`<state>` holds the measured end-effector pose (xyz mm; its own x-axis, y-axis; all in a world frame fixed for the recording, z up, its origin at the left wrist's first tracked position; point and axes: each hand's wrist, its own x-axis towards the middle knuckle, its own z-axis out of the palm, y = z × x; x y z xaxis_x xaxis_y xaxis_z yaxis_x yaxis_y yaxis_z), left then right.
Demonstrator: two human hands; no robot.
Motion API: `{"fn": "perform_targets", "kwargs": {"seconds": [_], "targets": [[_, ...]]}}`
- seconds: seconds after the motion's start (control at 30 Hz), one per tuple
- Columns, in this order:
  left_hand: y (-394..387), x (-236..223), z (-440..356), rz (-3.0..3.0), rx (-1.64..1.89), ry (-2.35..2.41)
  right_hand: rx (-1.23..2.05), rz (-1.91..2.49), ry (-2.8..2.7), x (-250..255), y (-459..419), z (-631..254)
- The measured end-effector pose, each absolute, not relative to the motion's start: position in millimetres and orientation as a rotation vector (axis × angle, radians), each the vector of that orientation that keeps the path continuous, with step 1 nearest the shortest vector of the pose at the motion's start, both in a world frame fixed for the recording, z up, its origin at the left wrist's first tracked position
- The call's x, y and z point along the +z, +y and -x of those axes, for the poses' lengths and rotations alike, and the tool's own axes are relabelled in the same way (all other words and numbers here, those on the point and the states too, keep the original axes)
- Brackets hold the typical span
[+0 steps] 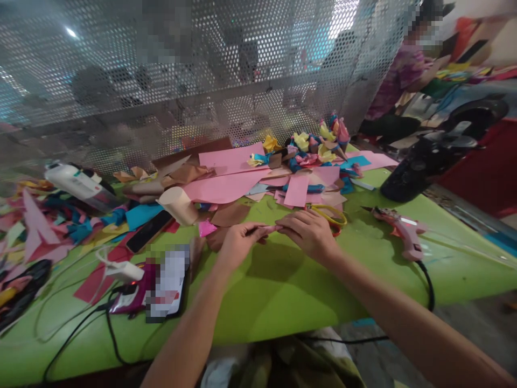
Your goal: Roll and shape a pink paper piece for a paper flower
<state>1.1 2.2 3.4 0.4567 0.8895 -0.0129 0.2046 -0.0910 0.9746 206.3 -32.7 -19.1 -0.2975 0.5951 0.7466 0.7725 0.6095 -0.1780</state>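
Note:
Over the green table (299, 302), my left hand (239, 243) and my right hand (310, 233) meet with their fingertips close together. Both are closed in a pinch. Something small and pinkish seems to sit between them, too small and covered to name. Yellow-handled scissors (334, 214) lie just behind my right hand, partly hidden by it. Beside my left hand are brown paper pieces (229, 214) and a bright pink scrap (207, 228). A pink glue gun (404, 231) rests on the table to the right, its black cord running over the edge.
Pink paper sheets (230, 184) and several small paper flowers (319, 143) lie at the back. A cream paper roll (177, 205), phone (167, 283), power strip (127, 296) and white bottle (81, 186) are left. A black tumbler (416, 167) stands right; beyond sits another person (398, 81).

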Motion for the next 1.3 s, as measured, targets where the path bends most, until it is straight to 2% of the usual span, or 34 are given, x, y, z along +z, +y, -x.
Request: {"fn": "perform_targets", "kwargs": {"seconds": [0.37,0.97,1.3], "targets": [[-1,2,-1,-2.204,0.813,1.016,-0.145,1.136,-2.006,-21,-32,-206],[0,10,5,-2.49,0.536,0.969,0.28,1.236,-2.041,-27,-28,-208],[1,6,4,-2.536,0.556,0.977,0.261,1.275,-2.052,-27,-29,-208]]}}
